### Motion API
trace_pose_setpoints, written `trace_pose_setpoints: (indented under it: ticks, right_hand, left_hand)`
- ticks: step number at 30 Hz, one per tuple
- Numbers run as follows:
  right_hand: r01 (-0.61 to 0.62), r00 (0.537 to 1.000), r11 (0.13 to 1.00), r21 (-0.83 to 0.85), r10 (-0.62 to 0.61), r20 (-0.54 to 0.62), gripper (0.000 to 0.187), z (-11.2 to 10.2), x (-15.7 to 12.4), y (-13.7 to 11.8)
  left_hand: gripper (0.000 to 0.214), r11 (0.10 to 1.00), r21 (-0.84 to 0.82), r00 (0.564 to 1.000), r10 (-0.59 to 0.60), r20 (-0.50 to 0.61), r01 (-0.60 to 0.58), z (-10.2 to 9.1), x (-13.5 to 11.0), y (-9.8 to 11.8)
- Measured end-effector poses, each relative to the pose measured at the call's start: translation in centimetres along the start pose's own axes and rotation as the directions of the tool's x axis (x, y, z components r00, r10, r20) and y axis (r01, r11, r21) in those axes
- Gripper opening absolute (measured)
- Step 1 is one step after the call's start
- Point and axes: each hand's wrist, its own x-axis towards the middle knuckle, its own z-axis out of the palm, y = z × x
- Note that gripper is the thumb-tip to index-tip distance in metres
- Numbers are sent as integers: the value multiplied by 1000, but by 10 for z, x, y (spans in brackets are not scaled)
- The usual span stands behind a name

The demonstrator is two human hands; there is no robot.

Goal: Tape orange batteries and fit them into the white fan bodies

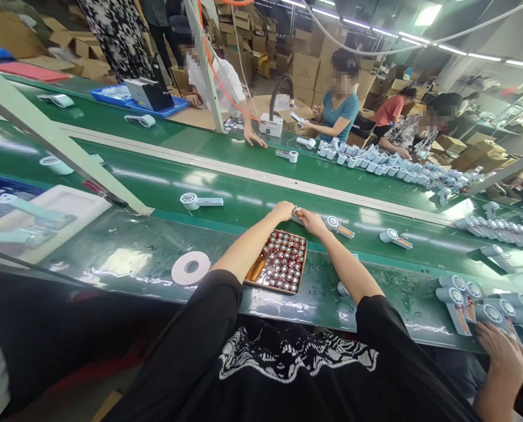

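Nearest the camera, the wearer's black printed shirt (296, 357) runs along the edge of a green conveyor belt (261, 225). On the belt, between the forearms, sits a brown tray (261, 280) packed with upright copper-coloured cylindrical cells (279, 261), with a few lying loose at its left end. A white tape roll (191, 268) lies just left of the tray. Both hands are raised beyond the tray and closed in narrowly on a small white handheld fan body (297, 215), which lies between them. The left hand (282, 210) has its fingertips at the unit's left side, apparently touching it. The right hand (313, 223) has its fingers (303, 214) pinched at an orange-wrapped part on the unit's right side; the exact grip is too small to confirm. A similar fan (339, 227) lies just right of the right hand, and others (202, 201) and (396, 238) lie well apart along the belt. At lower right, a neighbouring worker's hand (501, 366) rests beside a cluster of fans (459, 296). Beyond, a second green belt (169, 138) carries a long row of fans (376, 161). Seated co-workers (338, 99) work along its far side, before stacked cardboard cartons (305, 70).
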Motion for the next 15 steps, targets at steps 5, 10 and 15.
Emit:
trace_pose_setpoints:
  ticks: [5,10,15]
  right_hand:
    - [-42,999,999,35,42,1,48,-6,-4,13]
    - [-66,997,997,-40,67,49,48,-2,-14,16]
    - [-40,996,986,-162,53,72,49,-1,-18,8]
  left_hand:
    - [33,1000,-14,1000,4,-1,-4,-1,2,2]
    - [34,999,-28,1000,22,-16,-22,1,2,7]
    - [36,998,-55,999,23,-38,-25,6,4,12]
